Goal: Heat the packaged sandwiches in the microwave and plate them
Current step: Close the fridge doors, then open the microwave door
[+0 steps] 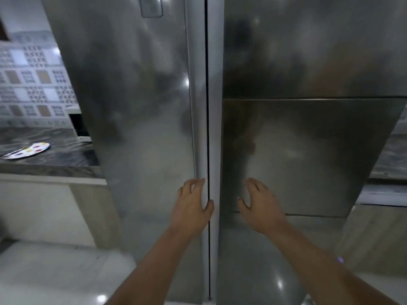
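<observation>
A tall stainless-steel fridge fills the view, its left door (141,106) and right door (308,51) both closed, with a dark seam between them. My left hand (191,205) curls around the inner edge strip of the left door, fingers hooked at the seam. Just in front of the square panel (308,155) set into the right door, my right hand (259,203) hovers with fingers spread and nothing in it. No sandwiches, microwave or plate for them are in view.
A dark marble counter (55,159) runs to the left, with a white plate with coloured spots (28,149) on it and a tiled wall (33,84) behind. More counter (389,159) shows at the right. Pale floor (55,271) lies below.
</observation>
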